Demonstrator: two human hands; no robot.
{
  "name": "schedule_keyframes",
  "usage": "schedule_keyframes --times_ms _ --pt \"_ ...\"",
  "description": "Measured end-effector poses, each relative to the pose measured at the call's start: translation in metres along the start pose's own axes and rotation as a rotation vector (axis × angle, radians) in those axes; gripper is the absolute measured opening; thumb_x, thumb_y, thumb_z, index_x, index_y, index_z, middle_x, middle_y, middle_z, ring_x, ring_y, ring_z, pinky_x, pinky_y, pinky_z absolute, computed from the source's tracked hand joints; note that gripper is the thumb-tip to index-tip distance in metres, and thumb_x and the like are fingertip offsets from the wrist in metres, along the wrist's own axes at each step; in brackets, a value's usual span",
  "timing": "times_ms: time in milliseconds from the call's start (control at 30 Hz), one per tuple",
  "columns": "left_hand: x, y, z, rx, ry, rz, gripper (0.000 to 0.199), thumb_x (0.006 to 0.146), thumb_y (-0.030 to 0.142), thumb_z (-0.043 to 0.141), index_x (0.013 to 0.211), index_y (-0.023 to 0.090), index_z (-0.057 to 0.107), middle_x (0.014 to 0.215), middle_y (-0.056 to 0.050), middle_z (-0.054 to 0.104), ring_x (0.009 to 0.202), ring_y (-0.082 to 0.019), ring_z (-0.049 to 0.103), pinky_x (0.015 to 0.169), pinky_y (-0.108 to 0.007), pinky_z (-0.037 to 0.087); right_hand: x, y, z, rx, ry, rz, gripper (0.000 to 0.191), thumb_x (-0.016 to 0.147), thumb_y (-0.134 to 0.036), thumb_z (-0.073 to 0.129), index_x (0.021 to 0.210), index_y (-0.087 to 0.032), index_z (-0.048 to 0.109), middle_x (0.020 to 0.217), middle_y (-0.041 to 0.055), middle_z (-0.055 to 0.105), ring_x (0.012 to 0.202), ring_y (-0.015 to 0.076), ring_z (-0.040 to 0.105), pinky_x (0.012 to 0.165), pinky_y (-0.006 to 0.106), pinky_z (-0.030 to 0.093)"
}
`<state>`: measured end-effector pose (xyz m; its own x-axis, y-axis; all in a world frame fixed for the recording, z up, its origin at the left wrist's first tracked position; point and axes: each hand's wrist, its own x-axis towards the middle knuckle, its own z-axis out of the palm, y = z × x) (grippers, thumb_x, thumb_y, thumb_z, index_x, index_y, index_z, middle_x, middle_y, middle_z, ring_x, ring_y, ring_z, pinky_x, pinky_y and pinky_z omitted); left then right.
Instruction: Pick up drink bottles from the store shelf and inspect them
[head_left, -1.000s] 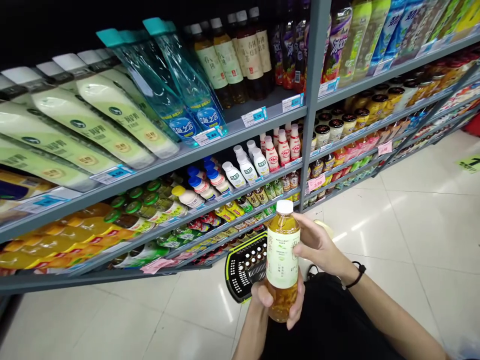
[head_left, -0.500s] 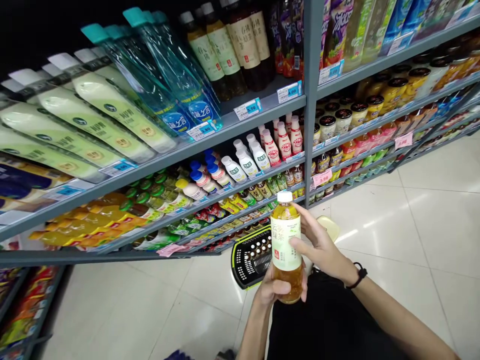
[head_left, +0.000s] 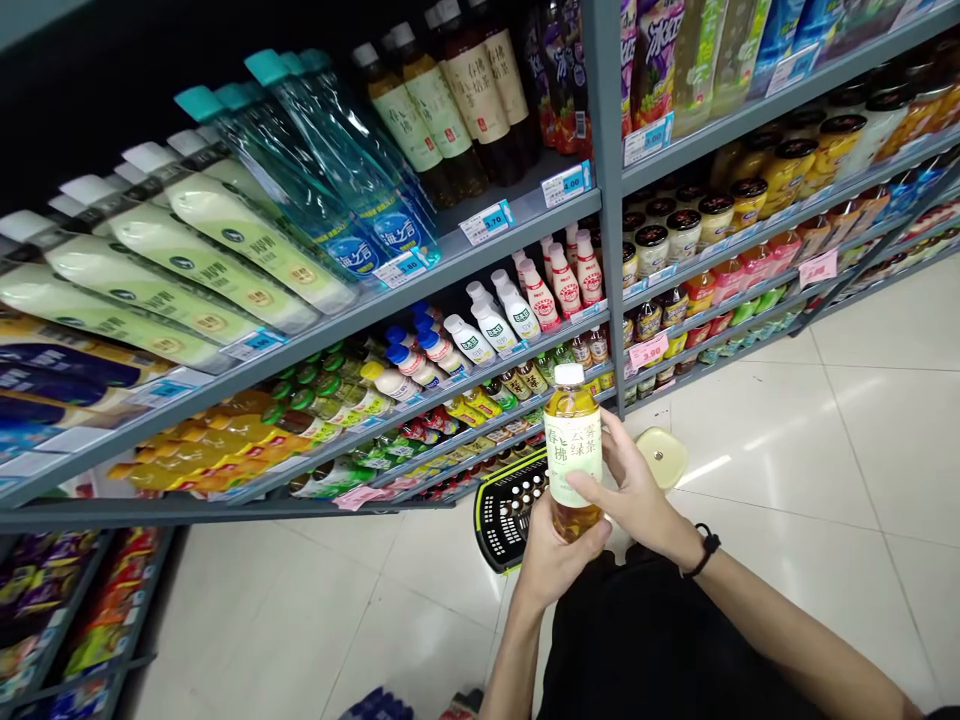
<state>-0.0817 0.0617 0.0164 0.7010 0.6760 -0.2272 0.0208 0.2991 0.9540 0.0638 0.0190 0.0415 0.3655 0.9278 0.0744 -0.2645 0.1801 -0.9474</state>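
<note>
A bottle of tea point(head_left: 574, 450) with a white cap and pale green label stands upright between my two hands. My left hand point(head_left: 553, 555) wraps round its lower part, thumb across the front. My right hand point(head_left: 634, 490) grips its right side, the thumb lying on the label and the other fingers partly behind. Below and behind the bottle, a black basket point(head_left: 491, 525) with a lime-green rim rests on the floor, holding several white-capped bottles; my hands and the tea bottle hide part of it.
Shelves of drinks point(head_left: 480, 240) run along the front, with similar tea bottles point(head_left: 420, 110) on an upper one. A grey upright post point(head_left: 606, 200) divides the shelving. A pale yellow stool point(head_left: 660, 457) stands right of the basket. Snack packs point(head_left: 112, 590) fill a rack at lower left.
The tea bottle has turned in my hands, so another side of its label faces me. My left hand has shifted its hold, its thumb now pointing further across. The view has tilted slightly.
</note>
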Motion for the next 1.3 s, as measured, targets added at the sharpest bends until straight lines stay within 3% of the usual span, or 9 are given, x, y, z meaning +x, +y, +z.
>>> schedule_keyframes --times_ms 67,267,433,600,733,833,933,1100,1300 --pt "0.002 0.002 0.001 0.041 0.017 0.026 0.055 0.08 0.039 0.086 0.121 0.012 0.061 0.105 -0.012 0.072 0.091 -0.02 0.068 0.083 -0.03 0.056 0.001 0.002 -0.001 0.042 0.022 0.015 0.085 0.09 -0.039 0.08 0.158 -0.027 0.031 0.146 0.0131 0.061 0.132 0.0277 0.06 0.113 0.045 0.048" --pt "-0.002 -0.005 -0.004 0.105 -0.001 0.052 0.057 0.088 0.047 0.077 0.13 0.013 0.059 0.12 -0.015 0.071 0.106 -0.027 0.069 0.094 -0.036 0.055 0.002 0.003 -0.006 0.21 0.063 0.08 0.065 0.093 -0.044 0.076 0.147 -0.026 0.046 0.143 0.0097 0.064 0.129 0.0246 0.063 0.111 0.04 0.049" --pt "-0.007 -0.01 -0.005 0.137 0.011 0.059 0.056 0.094 0.049 0.068 0.138 0.015 0.057 0.144 -0.016 0.062 0.132 -0.033 0.058 0.115 -0.043 0.043 0.0 0.003 -0.014 0.396 0.096 0.166 0.053 0.093 -0.047 0.073 0.14 -0.028 0.056 0.14 0.0053 0.068 0.128 0.0251 0.064 0.108 0.039 0.051" --pt "-0.009 -0.006 0.005 0.335 0.055 0.077 0.049 0.087 0.045 0.077 0.123 0.017 0.059 0.115 -0.01 0.072 0.104 -0.025 0.068 0.092 -0.034 0.053 0.002 0.002 -0.018 0.575 0.127 0.253 0.051 0.092 -0.061 0.066 0.128 -0.024 0.064 0.122 0.0075 0.076 0.118 0.0305 0.069 0.101 0.045 0.056" --pt "-0.009 -0.003 0.017 0.716 0.2 0.101 0.049 0.081 0.044 0.08 0.118 0.021 0.058 0.103 -0.007 0.074 0.088 -0.024 0.07 0.08 -0.034 0.053 0.005 0.006 -0.025 0.68 0.205 0.309 0.056 0.092 -0.07 0.052 0.112 -0.021 0.07 0.098 0.0097 0.078 0.099 0.0325 0.073 0.089 0.048 0.06" --pt "-0.007 -0.002 0.023 1.042 0.288 0.286 0.05 0.081 0.041 0.079 0.121 0.022 0.058 0.108 -0.009 0.074 0.094 -0.029 0.072 0.081 -0.038 0.053 0.007 0.015 -0.034 0.784 0.231 0.301 0.048 0.091 -0.063 0.05 0.102 -0.021 0.072 0.084 0.008 0.074 0.085 0.0299 0.071 0.084 0.047 0.059" --pt "-0.005 0.0 0.024 1.238 0.283 0.521 0.048 0.085 0.037 0.076 0.126 0.021 0.057 0.112 -0.011 0.073 0.1 -0.029 0.071 0.083 -0.037 0.054 0.008 0.024 -0.042 0.903 0.231 0.261 0.033 0.086 -0.049 0.054 0.089 -0.021 0.071 0.072 0.0042 0.067 0.071 0.0238 0.064 0.078 0.043 0.057" --pt "-0.003 0.0 0.025 1.316 0.246 0.639 0.048 0.086 0.032 0.076 0.127 0.02 0.054 0.114 -0.011 0.071 0.104 -0.027 0.068 0.083 -0.035 0.054 0.003 0.029 -0.048 0.927 0.218 0.17 0.032 0.084 -0.051 0.055 0.082 -0.022 0.068 0.065 0.002 0.058 0.062 0.0211 0.053 0.076 0.042 0.054" --pt "0.002 -0.012 0.02 1.129 0.211 0.516 0.046 0.085 0.034 0.076 0.122 0.02 0.052 0.115 -0.011 0.065 0.106 -0.026 0.066 0.086 -0.034 0.054 -0.002 0.03 -0.05 0.832 0.147 0.137 0.041 0.089 -0.055 0.051 0.087 -0.02 0.072 0.071 0.0047 0.067 0.071 0.023 0.062 0.078 0.04 0.055"
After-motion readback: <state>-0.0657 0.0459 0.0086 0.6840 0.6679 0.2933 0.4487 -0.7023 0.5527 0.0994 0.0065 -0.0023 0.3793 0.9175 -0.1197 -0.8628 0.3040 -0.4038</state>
